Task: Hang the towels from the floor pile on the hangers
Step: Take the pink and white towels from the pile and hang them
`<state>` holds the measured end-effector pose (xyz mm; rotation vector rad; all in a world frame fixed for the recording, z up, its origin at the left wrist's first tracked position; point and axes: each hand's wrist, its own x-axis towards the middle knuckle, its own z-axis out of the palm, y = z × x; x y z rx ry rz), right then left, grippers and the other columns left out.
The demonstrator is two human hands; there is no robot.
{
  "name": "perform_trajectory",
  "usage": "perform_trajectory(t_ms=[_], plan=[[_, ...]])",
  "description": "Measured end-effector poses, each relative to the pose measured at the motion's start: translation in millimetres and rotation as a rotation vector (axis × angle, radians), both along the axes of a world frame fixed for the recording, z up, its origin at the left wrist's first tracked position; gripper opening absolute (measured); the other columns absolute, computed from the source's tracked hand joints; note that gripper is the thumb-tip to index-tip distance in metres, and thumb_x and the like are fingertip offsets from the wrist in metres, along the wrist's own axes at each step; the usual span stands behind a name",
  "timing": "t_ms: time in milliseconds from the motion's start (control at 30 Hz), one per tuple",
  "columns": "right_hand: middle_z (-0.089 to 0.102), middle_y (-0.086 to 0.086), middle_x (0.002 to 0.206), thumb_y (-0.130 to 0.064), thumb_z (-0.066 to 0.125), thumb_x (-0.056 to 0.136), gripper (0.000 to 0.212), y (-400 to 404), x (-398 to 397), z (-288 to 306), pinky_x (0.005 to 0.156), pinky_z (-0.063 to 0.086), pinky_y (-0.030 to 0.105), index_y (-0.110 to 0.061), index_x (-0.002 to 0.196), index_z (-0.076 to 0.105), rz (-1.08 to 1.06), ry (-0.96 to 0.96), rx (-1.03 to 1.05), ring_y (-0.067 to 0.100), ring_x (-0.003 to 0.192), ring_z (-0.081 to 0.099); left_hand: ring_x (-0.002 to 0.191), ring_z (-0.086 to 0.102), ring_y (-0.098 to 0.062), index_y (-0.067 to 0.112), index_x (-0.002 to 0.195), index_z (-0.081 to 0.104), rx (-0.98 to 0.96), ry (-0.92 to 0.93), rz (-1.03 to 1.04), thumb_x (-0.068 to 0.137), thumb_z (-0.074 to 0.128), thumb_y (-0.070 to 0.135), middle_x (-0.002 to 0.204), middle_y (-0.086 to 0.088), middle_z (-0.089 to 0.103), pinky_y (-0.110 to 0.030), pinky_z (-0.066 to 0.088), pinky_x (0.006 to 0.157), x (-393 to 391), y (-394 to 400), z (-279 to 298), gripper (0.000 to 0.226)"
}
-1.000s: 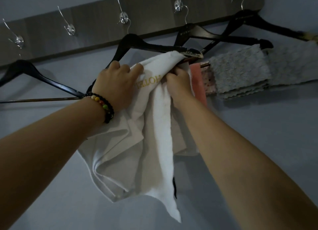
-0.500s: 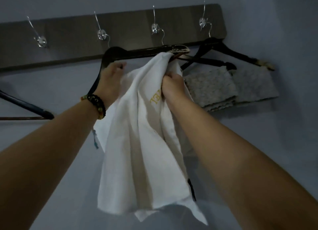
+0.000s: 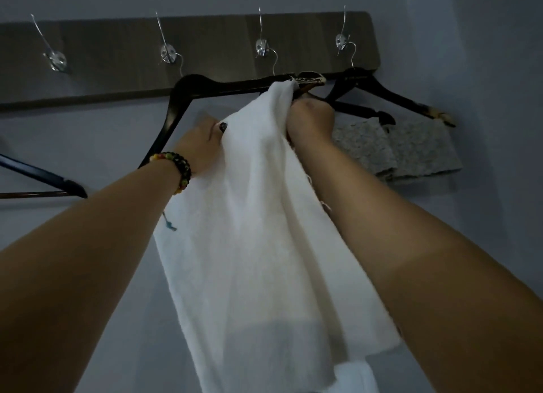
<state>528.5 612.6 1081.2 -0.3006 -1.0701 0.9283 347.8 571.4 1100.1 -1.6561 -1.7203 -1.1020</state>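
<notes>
From the head camera, a white towel (image 3: 264, 216) hangs in a long drape from a black hanger (image 3: 223, 88) that dangles off a hook (image 3: 263, 47) on the wall rack (image 3: 117, 63). The right hand (image 3: 310, 120) has its fingers curled round the towel's top edge, just below the hanger's right tip. The left hand (image 3: 199, 148), with a bead bracelet (image 3: 176, 169) at the wrist, grips the towel's left side with fingers bunched in the cloth, close to the hanger's left arm. The towel's long axis runs up and down, while the hanger lies across, left to right, above both hands. The right hand is nearer the bar, so feeding the cloth over probably falls to it. Far right, grey towels (image 3: 411, 148) already hang on another hanger (image 3: 382, 89); a bare hanger (image 3: 44, 181) shows at the left
</notes>
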Motion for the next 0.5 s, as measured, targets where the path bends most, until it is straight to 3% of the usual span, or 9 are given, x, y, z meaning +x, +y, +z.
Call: perform_trajectory(t_ms=[67,133,200,267,333,400,500], plan=[[0.042,0.000,0.054,0.007,0.041,0.084,0.040,-0.5,2.9,-3.1,0.044,0.033,0.015,-0.013,0.050,0.039,-0.026,0.001,0.036,0.013,0.053,0.041,0.106,0.056,-0.038,0.006,0.118,0.049,0.019,-0.006,-0.005,0.105,0.028,0.035,0.107,-0.018,0.058,-0.038,0.040,0.088,-6.2,0.1,0.6,0.038],[0.044,-0.001,0.056,0.005,0.043,0.085,0.036,-2.3,4.8,-3.3,0.042,0.032,0.016,-0.012,0.053,0.042,0.000,-0.007,0.020,0.014,0.055,0.044,0.103,0.056,-0.040,0.009,0.106,0.050,0.010,-0.004,0.002,0.105,0.029,0.036,0.097,-0.017,0.055,-0.036,0.039,0.082,-12.8,-2.8,2.2,0.034],[0.057,0.001,0.067,-0.003,0.049,0.088,0.024,-1.0,6.0,1.0,0.052,0.045,0.019,-0.010,0.065,0.050,0.086,-0.002,-0.072,0.017,0.064,0.056,0.106,0.056,-0.040,0.012,0.108,0.052,-0.020,-0.034,-0.014,0.103,0.031,0.041,0.106,-0.021,0.058,-0.041,0.043,0.089,-18.2,-4.8,2.9,0.036],[0.061,0.004,0.079,-0.005,0.054,0.088,0.011,3.6,5.7,5.2,0.067,0.054,0.026,-0.008,0.078,0.053,0.202,-0.007,-0.156,0.018,0.072,0.061,0.109,0.056,-0.035,0.019,0.117,0.054,-0.036,-0.037,-0.034,0.102,0.032,0.046,0.117,-0.016,0.059,-0.044,0.044,0.097,-21.7,-6.7,1.3,0.038],[0.056,0.003,0.081,-0.009,0.053,0.091,0.008,0.9,7.1,10.0,0.064,0.051,0.022,-0.004,0.094,0.059,0.217,-0.076,-0.146,0.016,0.070,0.056,0.109,0.054,-0.029,0.022,0.124,0.054,-0.032,0.015,-0.017,0.102,0.033,0.045,0.120,-0.009,0.059,-0.038,0.041,0.095,-23.7,-6.6,-1.1,0.038],[0.048,0.001,0.075,-0.011,0.042,0.098,0.020,-0.2,5.8,12.6,0.051,0.043,0.016,-0.008,0.083,0.055,0.224,-0.070,-0.149,0.013,0.063,0.048,0.110,0.054,-0.031,0.019,0.126,0.053,-0.021,0.060,0.002,0.102,0.035,0.042,0.121,-0.011,0.059,-0.036,0.039,0.091,-25.8,-5.7,-2.2,0.038],[0.043,0.001,0.072,-0.007,0.037,0.100,0.032,-3.6,3.9,18.6,0.056,0.040,0.020,-0.011,0.068,0.043,0.173,-0.012,-0.141,0.014,0.064,0.045,0.112,0.054,-0.035,0.018,0.130,0.051,-0.034,0.068,0.014,0.101,0.034,0.047,0.125,-0.015,0.059,-0.039,0.040,0.093,-31.6,-2.7,-1.3,0.044]])
